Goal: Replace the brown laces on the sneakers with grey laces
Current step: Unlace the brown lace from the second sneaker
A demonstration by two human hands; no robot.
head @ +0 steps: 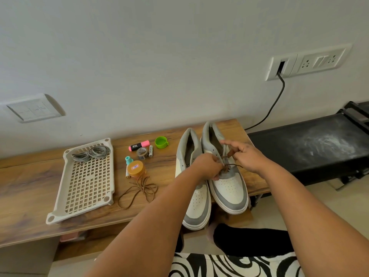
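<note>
On a wooden table (30, 188), two coiled grey laces (90, 153) lie at the far end of a white perforated plastic tray (85, 184). To its right sit a pink highlighter (139, 145), a roll of tape (142, 153), a battery (151, 150), a green cap (161, 142), a teal-topped bottle (128, 160) and an orange-lidded jar (136, 168), with one removed brown lace (139, 189) loose in front. The left sneaker (194, 176) stands laceless. Over the right sneaker (226, 176), the left hand (208, 166) pinches the remaining brown lace on the shoe (229, 164) at the eyelets, while the right hand (246, 155) grips its upper end, index finger extended.
</note>
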